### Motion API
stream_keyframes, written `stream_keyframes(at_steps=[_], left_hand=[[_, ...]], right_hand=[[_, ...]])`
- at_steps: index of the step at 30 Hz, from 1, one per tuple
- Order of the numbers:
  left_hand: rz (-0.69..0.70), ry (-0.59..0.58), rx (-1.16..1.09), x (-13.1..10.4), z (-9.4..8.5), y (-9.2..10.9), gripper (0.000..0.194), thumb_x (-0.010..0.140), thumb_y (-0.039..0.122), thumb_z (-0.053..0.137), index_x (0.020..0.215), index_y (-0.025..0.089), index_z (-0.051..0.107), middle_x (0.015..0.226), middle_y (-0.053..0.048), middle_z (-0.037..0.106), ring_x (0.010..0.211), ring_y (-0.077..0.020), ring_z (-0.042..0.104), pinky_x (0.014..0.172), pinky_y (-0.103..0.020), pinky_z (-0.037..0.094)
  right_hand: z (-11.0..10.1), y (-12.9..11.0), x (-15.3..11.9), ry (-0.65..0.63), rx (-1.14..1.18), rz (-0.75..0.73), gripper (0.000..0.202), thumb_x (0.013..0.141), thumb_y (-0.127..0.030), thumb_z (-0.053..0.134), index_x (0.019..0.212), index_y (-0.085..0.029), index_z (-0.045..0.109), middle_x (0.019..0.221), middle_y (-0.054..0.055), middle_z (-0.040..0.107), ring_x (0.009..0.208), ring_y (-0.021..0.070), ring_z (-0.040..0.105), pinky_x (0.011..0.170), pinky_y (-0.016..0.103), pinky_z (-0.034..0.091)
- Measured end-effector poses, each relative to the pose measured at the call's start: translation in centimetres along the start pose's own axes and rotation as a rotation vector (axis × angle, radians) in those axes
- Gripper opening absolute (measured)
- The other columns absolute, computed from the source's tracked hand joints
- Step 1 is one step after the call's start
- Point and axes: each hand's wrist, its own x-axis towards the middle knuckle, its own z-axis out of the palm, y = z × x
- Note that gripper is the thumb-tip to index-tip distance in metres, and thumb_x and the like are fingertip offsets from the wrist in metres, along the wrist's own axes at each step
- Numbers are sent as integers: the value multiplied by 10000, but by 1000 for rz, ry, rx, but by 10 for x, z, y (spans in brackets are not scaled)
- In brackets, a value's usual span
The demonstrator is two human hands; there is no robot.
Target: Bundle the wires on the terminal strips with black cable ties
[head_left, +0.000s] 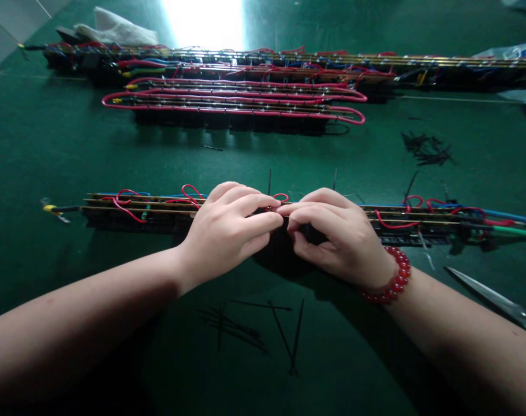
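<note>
A long strip assembly (pixel 128 203) with brass-coloured rails and red and blue wires lies across the table in front of me. My left hand (pixel 232 225) rests over its middle, fingers bent and fingertips close together by a small red wire loop (pixel 281 197). My right hand (pixel 336 231) meets it there, index finger reaching to the left fingertips and the other fingers curled. Whatever the fingertips pinch is hidden. Black cable tie tails (pixel 269 181) stick up behind the hands. Several loose cable ties (pixel 237 329) lie on the table nearer me.
Scissors (pixel 496 297) lie at the right, by my forearm. Farther back are similar wired assemblies (pixel 245 107) with red cable loops, and a white cloth (pixel 115 28) at the left. Short black offcuts (pixel 427 149) form a small pile on the green table (pixel 72 144).
</note>
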Motion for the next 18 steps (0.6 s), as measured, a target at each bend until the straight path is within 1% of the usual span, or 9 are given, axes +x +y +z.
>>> stream_keyframes(at_steps=[4,9,14,18], left_hand=[[16,21,-12,1,1,-1,113,919,163,619,971,228,696,1086,5,759,1012,-191,671,981,-392,460],[59,79,-50,0,1,-3,97,914,174,643,973,233,692,1102,-5,751,1008,-185,666,1014,-412,456],[60,138,-22,-2,-1,0,68,904,176,658,900,239,683,928,6,730,894,-171,625,889,-369,463],[123,144,77,-2,-5,4,50,920,208,634,882,223,664,886,6,733,830,-182,620,803,-377,442]], right_hand=[[1,0,-1,32,-5,-7,130,846,-104,636,897,-219,605,934,43,788,817,184,662,752,341,596],[1,0,-1,53,-1,-64,139,848,-93,656,924,-202,614,940,63,775,824,181,663,791,350,589],[2,-1,0,66,-11,-79,119,864,-136,667,934,-205,601,920,69,744,836,190,663,777,355,585],[4,-1,-1,83,-16,-68,148,865,-168,680,974,-206,589,963,85,742,870,207,679,794,375,582]])
